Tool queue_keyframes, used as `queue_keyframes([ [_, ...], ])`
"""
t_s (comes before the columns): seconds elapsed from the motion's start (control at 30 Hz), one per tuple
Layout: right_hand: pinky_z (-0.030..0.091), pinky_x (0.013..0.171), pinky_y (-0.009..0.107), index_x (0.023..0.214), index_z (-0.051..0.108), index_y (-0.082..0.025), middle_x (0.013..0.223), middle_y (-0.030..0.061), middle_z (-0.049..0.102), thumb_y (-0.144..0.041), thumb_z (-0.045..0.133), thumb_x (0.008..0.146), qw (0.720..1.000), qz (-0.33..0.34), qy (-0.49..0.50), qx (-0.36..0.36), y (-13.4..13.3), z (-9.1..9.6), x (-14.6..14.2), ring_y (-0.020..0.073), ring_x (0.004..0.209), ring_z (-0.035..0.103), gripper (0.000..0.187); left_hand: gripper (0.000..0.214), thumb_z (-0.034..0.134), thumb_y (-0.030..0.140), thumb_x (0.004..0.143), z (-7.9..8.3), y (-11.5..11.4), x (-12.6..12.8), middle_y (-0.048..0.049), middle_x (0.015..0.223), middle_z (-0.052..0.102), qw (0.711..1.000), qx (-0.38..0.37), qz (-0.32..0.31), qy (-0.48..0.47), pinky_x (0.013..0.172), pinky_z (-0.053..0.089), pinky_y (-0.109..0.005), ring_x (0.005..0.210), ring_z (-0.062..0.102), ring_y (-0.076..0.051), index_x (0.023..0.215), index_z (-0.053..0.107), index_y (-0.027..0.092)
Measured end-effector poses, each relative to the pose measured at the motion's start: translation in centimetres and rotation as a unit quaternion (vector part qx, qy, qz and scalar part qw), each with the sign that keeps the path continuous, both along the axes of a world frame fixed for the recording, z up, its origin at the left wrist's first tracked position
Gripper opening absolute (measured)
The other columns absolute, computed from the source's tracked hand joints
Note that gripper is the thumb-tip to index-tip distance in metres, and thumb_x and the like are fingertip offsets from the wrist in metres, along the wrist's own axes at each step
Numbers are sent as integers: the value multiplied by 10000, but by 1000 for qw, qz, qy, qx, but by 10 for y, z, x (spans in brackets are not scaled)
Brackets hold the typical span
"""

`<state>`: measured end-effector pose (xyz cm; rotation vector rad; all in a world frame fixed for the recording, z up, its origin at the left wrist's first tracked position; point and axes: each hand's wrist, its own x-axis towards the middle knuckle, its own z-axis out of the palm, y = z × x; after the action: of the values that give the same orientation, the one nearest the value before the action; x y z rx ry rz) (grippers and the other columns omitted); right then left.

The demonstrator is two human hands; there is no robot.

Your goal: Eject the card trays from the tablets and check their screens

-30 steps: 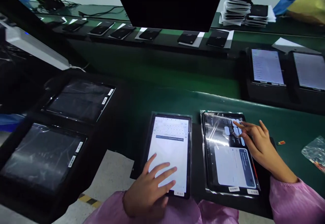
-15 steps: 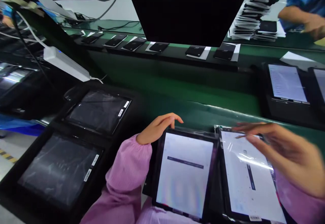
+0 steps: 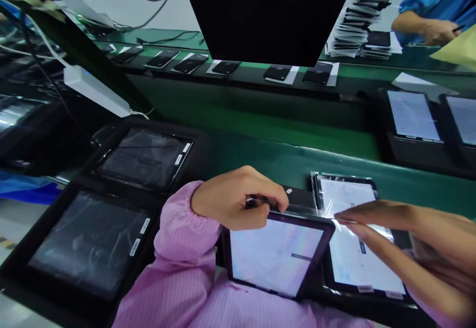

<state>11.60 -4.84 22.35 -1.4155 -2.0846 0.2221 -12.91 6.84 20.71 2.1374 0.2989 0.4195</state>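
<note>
A lit tablet (image 3: 271, 256) stands in front of me with its top edge raised and its lower edge against my lap. Curled over that top edge, my left hand (image 3: 238, 196) grips it near the left corner. My right hand (image 3: 412, 239) has thumb and forefinger closed at the tablet's upper right corner, where a shiny clear film (image 3: 308, 211) runs along the edge. Behind that hand, a second lit tablet (image 3: 372, 268) lies flat, partly covered by the fingers and with glossy film over it.
Two dark tablets (image 3: 87, 244) in black trays lie at left. A black panel (image 3: 267, 16) hangs ahead. Along the back ledge lie several small black devices (image 3: 189, 63) on white paper. More lit tablets (image 3: 411, 114) rest at right. A co-worker's hand (image 3: 441, 31) is at far right.
The tablet in front has tilted up off the flat. My left hand has moved right and closed over its top edge. My right hand has closed its fingertips at its corner.
</note>
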Motion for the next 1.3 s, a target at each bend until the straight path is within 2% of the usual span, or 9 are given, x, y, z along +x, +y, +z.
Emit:
queue_keyframes([
  [0.13, 500, 534, 203, 965, 580, -260, 794, -20, 717, -276, 491, 952, 996, 70, 8, -50, 24, 9, -18, 107, 581, 655, 92, 140, 442, 101, 674, -6, 11, 14, 47, 593, 472, 998, -23, -37, 48, 490, 312, -216, 488, 369, -73, 746, 535, 177],
  [0.27, 496, 504, 203, 937, 558, -234, 749, -20, 695, -279, 490, 951, 987, 59, 40, -145, 43, 4, -22, 110, 545, 640, 83, 65, 472, 128, 707, -21, 28, 31, 74, 545, 390, 991, -75, -89, 62, 485, 283, -224, 477, 346, -72, 713, 484, 192],
  [0.37, 495, 535, 197, 890, 543, -224, 753, -9, 687, -319, 491, 953, 979, 40, 57, -190, 55, -3, -23, 123, 646, 669, 125, 111, 471, 120, 700, -32, 38, 36, 74, 545, 329, 985, -145, -82, 32, 481, 270, -223, 490, 324, -69, 634, 417, 189],
  [0.47, 475, 530, 205, 876, 536, -219, 726, -6, 677, -345, 469, 961, 971, 43, 58, -229, 64, -10, -27, 127, 662, 662, 166, 207, 491, 100, 690, -37, 43, 25, 77, 546, 322, 975, -217, -38, 14, 481, 287, -204, 498, 345, -60, 588, 334, 189],
  [0.63, 430, 488, 216, 863, 531, -221, 671, -11, 659, -377, 439, 966, 955, 72, 75, -279, 76, -17, -46, 115, 574, 614, 209, 143, 540, 148, 774, -33, 31, -12, 18, 725, 624, 919, -371, 131, 23, 576, 475, -211, 625, 602, -101, 749, 406, 192],
  [0.73, 413, 477, 213, 867, 531, -222, 661, -16, 651, -359, 450, 960, 946, 106, 81, -296, 84, -20, -63, 103, 534, 581, 185, 137, 614, 195, 790, -37, 10, -26, 13, 773, 623, 883, -399, 244, -42, 612, 500, -219, 635, 630, -98, 819, 483, 168],
  [0.87, 362, 434, 205, 844, 527, -214, 580, -38, 592, -298, 443, 954, 944, 148, 61, -289, 92, -22, -78, 76, 436, 482, 162, 91, 627, 181, 783, -49, -15, -25, 39, 700, 578, 833, -409, 349, -130, 523, 426, -159, 566, 586, -64, 807, 544, 150],
  [0.97, 328, 408, 197, 829, 527, -208, 529, -55, 540, -272, 459, 944, 946, 154, 50, -281, 92, -22, -80, 68, 412, 450, 149, 87, 637, 172, 762, -55, -22, -20, 39, 692, 578, 814, -401, 386, -165, 509, 407, -164, 575, 592, -76, 788, 555, 156],
  [1.3, 311, 408, 186, 835, 532, -205, 527, -72, 477, -249, 481, 945, 953, 157, 45, -254, 88, -20, -77, 55, 419, 411, 128, 78, 633, 181, 729, -55, -24, -16, 36, 663, 563, 807, -394, 402, -177, 501, 386, -186, 576, 575, -90, 762, 566, 162],
])
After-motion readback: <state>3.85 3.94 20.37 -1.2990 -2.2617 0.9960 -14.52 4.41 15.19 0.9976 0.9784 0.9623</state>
